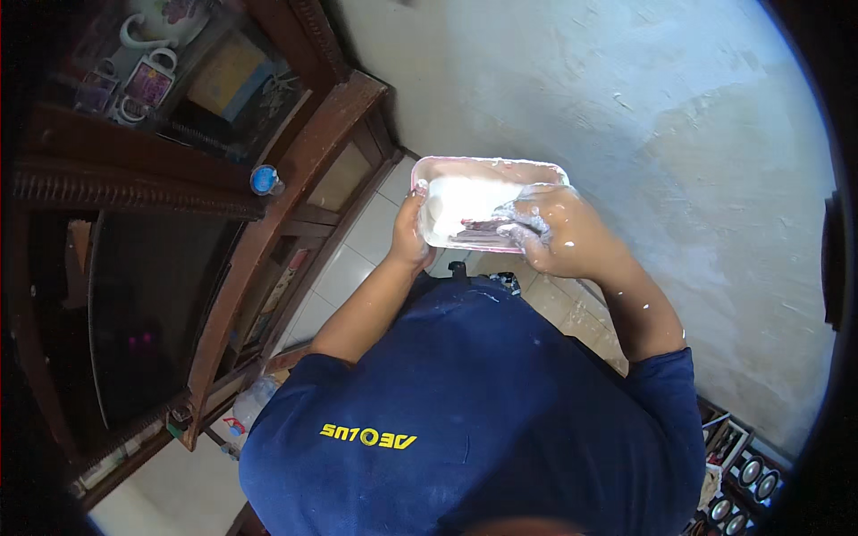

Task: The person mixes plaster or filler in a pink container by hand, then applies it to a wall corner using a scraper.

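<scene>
- Gripping the tray (pixel 500 167), the left hand (pixel 411 229) curled around its end.
- White paste (pixel 463 200) lay between both hands.
- The right hand (pixel 565 232), smeared, bent inward; its hold was unclear.

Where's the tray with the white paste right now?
In the head view, the tray is just above centre, its left end gripped by the left hand, the right hand at its right end, the pale wall beyond.
</scene>
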The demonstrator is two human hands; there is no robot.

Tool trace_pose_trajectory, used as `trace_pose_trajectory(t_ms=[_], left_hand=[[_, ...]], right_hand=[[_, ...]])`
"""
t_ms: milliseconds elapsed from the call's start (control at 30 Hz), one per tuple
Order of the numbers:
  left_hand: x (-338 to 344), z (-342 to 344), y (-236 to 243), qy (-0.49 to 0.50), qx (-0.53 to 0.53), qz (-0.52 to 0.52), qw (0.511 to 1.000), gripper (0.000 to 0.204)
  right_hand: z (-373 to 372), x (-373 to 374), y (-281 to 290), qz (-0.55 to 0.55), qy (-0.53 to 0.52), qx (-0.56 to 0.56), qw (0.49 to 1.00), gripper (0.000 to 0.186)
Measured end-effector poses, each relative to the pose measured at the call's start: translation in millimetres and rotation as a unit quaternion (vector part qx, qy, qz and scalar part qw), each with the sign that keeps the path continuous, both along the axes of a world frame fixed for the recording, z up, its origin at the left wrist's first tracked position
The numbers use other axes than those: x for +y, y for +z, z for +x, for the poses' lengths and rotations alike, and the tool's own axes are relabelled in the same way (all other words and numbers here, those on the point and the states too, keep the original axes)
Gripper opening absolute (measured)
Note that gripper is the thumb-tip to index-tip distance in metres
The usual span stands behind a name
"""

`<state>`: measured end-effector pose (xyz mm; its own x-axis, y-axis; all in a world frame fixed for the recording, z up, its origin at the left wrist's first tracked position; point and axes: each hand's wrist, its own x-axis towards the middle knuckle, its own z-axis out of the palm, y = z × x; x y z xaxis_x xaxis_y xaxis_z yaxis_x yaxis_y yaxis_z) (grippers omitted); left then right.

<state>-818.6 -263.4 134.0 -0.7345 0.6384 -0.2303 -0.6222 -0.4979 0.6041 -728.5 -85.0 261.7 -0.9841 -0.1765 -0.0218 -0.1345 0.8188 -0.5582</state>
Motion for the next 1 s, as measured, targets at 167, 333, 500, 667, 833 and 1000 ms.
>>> trace_pose_trajectory(t_ms=[167,333,500,667,833,1000], left_hand=[[-29,-38,-14,-0.031,-0.007,0.031,0.999,0.042],[-58,-68,-8,-0.066,-0.002,0.057,0.996,0.047],[-76,-92,-10,-0.102,0.016,0.074,0.992,0.046],[-87,-106,-25,-0.117,-0.01,0.028,0.993,0.045],[-96,-116,-20,-0.114,-0.007,0.025,0.993,0.045],[-101,-115,-28,-0.13,-0.037,0.011,0.991,0.045]], right_hand=[[-28,-53,-19,0.043,-0.001,0.08,0.996,0.026],[-54,-59,19,0.042,-0.066,0.131,0.988,0.02],[-55,-86,8,0.001,-0.057,0.037,0.998,0.023],[-72,-108,-7,0.071,-0.103,0.011,0.992,0.026],[-74,-97,11,0.055,-0.141,0.07,0.986,0.024],[-76,-118,-18,0.066,-0.119,-0.019,0.99,0.036]])
